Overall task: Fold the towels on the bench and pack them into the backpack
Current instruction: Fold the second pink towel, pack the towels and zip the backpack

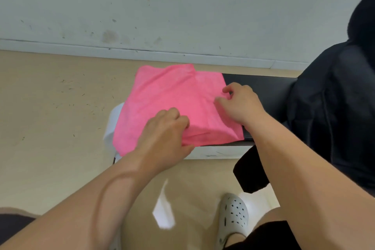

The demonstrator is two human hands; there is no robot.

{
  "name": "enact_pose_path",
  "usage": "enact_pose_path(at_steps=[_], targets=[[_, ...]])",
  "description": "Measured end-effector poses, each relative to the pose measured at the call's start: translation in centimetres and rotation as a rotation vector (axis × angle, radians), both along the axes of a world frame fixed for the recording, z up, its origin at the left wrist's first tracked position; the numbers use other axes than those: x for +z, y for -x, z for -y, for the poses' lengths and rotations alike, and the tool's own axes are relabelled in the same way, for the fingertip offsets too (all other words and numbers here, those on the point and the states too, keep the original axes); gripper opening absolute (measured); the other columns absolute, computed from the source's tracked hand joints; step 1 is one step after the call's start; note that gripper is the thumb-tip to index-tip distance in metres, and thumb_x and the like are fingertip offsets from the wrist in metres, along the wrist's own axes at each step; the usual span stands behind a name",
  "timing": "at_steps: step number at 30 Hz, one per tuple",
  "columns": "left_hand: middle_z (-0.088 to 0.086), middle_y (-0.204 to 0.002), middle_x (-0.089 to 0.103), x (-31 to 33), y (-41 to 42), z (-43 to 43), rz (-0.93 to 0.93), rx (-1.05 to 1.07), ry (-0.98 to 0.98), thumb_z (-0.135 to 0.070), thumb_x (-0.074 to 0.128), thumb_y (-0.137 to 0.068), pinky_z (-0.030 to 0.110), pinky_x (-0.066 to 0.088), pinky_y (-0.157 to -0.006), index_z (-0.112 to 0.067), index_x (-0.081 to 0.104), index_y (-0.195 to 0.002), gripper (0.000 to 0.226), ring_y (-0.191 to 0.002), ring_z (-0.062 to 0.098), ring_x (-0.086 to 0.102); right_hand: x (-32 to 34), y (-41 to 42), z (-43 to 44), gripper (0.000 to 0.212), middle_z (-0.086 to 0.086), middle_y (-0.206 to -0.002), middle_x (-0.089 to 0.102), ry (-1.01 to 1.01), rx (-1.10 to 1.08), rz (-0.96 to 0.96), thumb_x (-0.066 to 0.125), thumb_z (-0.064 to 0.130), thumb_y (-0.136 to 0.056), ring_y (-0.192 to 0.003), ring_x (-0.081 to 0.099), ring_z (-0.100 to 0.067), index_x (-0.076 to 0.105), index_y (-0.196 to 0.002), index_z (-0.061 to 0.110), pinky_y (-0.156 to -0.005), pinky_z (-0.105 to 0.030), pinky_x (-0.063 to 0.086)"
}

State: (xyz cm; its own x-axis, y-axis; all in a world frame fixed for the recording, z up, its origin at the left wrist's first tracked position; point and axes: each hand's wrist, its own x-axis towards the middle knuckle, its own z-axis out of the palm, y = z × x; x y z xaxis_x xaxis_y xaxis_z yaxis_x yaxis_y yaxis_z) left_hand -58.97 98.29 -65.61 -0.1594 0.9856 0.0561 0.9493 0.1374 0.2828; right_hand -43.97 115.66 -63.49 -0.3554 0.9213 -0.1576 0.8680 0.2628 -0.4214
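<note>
**Pink towel mid-fold at the bench end**

Nearest the lens: two bare forearms, reaching forward and down, with a pale perforated clog (233, 217) on the tan floor (50, 117) between them.

Beyond, on the left end of the black bench (261, 89): one pink towel (166, 95), partly doubled over, its left side draped past the bench end and over something white beneath. Against the right end of the bench, just beside the towel's free space: the black backpack (332, 107), whether open or zipped not visible from here.

Left hand (166, 128): curled, fingers closed on the towel's near folded edge, thumb under the layers. Right hand (239, 101): fingertips pinching the towel's right edge near the far corner, thumb and forefinger drawn together on the fabric.

Handling, as a judgement: soft, light, limp terry-like cloth; no stiffness, so likely to sag and slide off the bench end wherever unsupported. Not slippery, not fragile. Best taken at corners or along a folded edge, all layers pinched together, then smoothed flat on the bench top before the next fold. Risk: loose layers slipping apart, or the overhanging side dragging the whole towel floorward.

No other towels in view.
</note>
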Motion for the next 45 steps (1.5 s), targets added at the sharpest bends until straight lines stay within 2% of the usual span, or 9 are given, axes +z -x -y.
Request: enact_pose_path(at_steps=[11,16,22,30,36,38,40,42,45], targets=[[0.004,-0.083,0.059,-0.1,-1.2,-1.8,-0.010,0.038,-0.076,-0.017,0.064,-0.077,0.037,0.047,-0.062,-0.016,0.069,-0.084,0.009,-0.082,0.032,0.056,0.3,-3.1,0.9,0.061,0.004,-0.091,0.060,0.041,0.190,0.140,0.051,0.003,-0.083,-0.082,0.060,-0.020,0.044,-0.135,0.034,-0.062,-0.033,0.045],[-0.006,-0.070,0.047,0.2,-1.6,-2.0,0.053,-0.067,-0.010,-0.018,0.061,-0.075,0.034,0.036,-0.058,-0.023,0.048,-0.068,0.016,-0.071,0.026,0.049,0.8,-4.1,1.3,0.058,0.003,-0.129,0.059,0.026,0.216,0.210,0.056,0.006,-0.083,-0.111,0.059,-0.024,0.056,-0.134,0.034,-0.087,-0.034,0.050],[-0.007,-0.068,0.047,0.1,-2.4,-0.9,0.102,-0.202,0.058,-0.023,0.056,-0.068,0.032,0.041,-0.056,-0.023,0.050,-0.069,0.006,-0.063,0.018,0.045,3.1,-5.3,1.8,0.047,0.011,-0.111,0.055,0.069,0.287,0.345,0.070,0.029,-0.082,-0.100,0.056,-0.016,0.060,-0.127,0.031,-0.084,-0.033,0.049],[-0.007,-0.065,0.045,-0.1,-2.4,-0.8,0.101,-0.214,-0.081,-0.024,0.051,-0.066,0.034,0.042,-0.053,-0.027,0.044,-0.067,0.008,-0.061,0.020,0.044,1.6,0.4,1.1,0.046,0.005,-0.132,0.063,0.010,0.311,-0.119,0.062,0.047,-0.090,-0.122,0.056,-0.015,0.062,-0.130,0.025,-0.104,-0.038,0.045],[-0.008,-0.065,0.045,-0.5,-1.9,-0.2,0.134,-0.215,-0.120,-0.022,0.053,-0.068,0.033,0.040,-0.053,-0.025,0.044,-0.068,0.010,-0.060,0.019,0.041,0.3,4.1,0.1,0.056,0.004,-0.142,0.057,0.069,0.256,-0.142,0.063,0.047,-0.088,-0.135,0.047,-0.020,0.057,-0.139,0.023,-0.115,-0.042,0.034],[-0.007,-0.066,0.048,-0.5,-1.7,-0.1,0.150,-0.204,-0.126,-0.022,0.054,-0.069,0.036,0.043,-0.053,-0.022,0.050,-0.069,0.004,-0.060,0.019,0.044,0.3,4.9,-0.1,0.045,0.008,-0.132,0.063,0.075,0.210,-0.153,0.062,0.050,-0.085,-0.131,0.049,-0.023,0.065,-0.126,0.031,-0.110,-0.045,0.039],[-0.006,-0.066,0.049,-0.4,-1.6,-0.1,0.161,-0.198,-0.129,-0.023,0.054,-0.070,0.039,0.045,-0.054,-0.020,0.053,-0.071,0.003,-0.061,0.020,0.046,0.0,5.4,-0.3,0.012,0.016,-0.092,0.066,0.095,0.204,-0.200,0.059,0.046,-0.082,-0.102,0.058,-0.022,0.070,-0.081,0.041,-0.096,-0.046,0.048],[-0.006,-0.066,0.049,-0.4,-1.5,0.0,0.167,-0.198,-0.132,-0.023,0.054,-0.069,0.040,0.045,-0.055,-0.020,0.055,-0.072,0.004,-0.062,0.020,0.047,-0.1,5.8,-0.3,0.017,0.019,-0.073,0.053,0.135,0.182,-0.331,0.057,0.035,-0.078,-0.080,0.052,-0.016,0.063,-0.064,0.041,-0.079,-0.039,0.051],[-0.008,-0.066,0.047,0.0,-1.5,-0.1,0.182,-0.184,-0.171,-0.021,0.055,-0.068,0.038,0.044,-0.055,-0.020,0.054,-0.072,0.005,-0.062,0.019,0.045,1.0,5.6,-0.2,0.037,0.010,-0.113,0.061,0.220,0.106,-0.585,0.056,0.008,-0.090,-0.103,0.057,-0.008,0.069,-0.121,0.023,-0.088,-0.015,0.049]])
